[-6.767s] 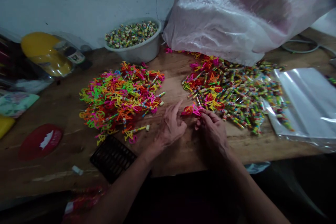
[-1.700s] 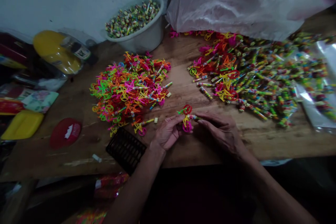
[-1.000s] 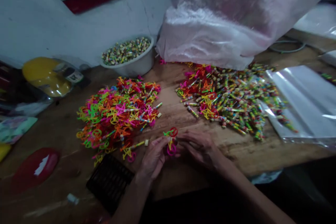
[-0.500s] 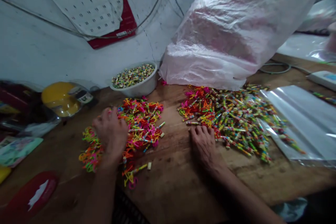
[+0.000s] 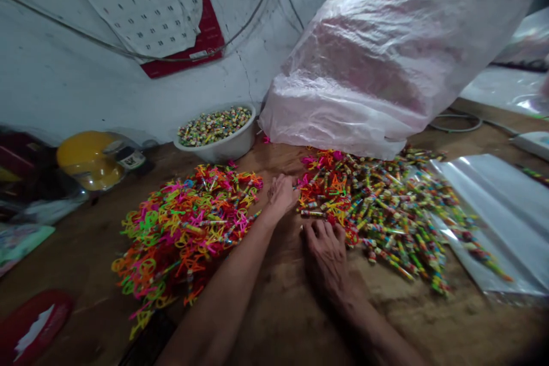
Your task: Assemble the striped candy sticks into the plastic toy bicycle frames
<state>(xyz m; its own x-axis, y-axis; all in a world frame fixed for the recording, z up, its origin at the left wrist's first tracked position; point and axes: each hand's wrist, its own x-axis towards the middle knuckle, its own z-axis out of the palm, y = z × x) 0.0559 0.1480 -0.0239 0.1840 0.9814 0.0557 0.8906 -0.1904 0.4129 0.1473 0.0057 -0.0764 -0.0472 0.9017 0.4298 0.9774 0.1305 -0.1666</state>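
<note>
My left hand [image 5: 283, 194] is at the left edge of the right-hand heap of small colourful tubes [image 5: 394, 206]. Its fingers are closed, and whatever they hold is too small to make out. At the near edge of that heap rests my right hand [image 5: 328, 251], fingers curled down against the tabletop; a tiny pale tip shows at its fingertips, too small to name. A second heap, of neon plastic pieces [image 5: 184, 229] in pink, orange, yellow and green mixed with tubes, spreads left of my left forearm. Similar bright pieces [image 5: 330, 174] lie at the left side of the tube heap.
Behind the heaps stands a white basin [image 5: 227, 148] full of small tubes. A large pinkish plastic bag [image 5: 364, 80] leans beside it. Clear plastic sheets [image 5: 493, 217] lie at right. A yellow round object [image 5: 86, 160] and a red item [image 5: 38, 320] are on the left.
My left hand has moved right, from over the neon pieces to the tube heap's left edge, uncovering more of the left heap. My right hand stays nearly in place; the view shifts slightly.
</note>
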